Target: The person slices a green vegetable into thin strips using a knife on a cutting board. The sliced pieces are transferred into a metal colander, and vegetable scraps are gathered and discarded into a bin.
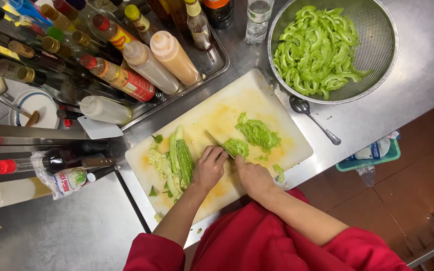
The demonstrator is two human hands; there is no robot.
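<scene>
Curling its fingers (216, 154) down, the left hand (208, 168) is pinning a bitter gourd half (183, 159) to the white cutting board (217, 113). The right hand (251, 176) is gripping a knife (220, 144), blade between gourd and green slices (257, 133). A colander (377, 55) of slices is sitting beyond, a spoon (313, 119) beside it.

One cutting board (272, 115), one colander (383, 55), one spoon (313, 119), one knife (219, 144), two hands (208, 167)

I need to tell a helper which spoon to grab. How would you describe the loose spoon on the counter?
Find the white cutting board and the metal colander of green slices behind it. The spoon lies between them on bare steel, bowl toward the colander; it is all metal, unlike the wooden-handled one.
</scene>
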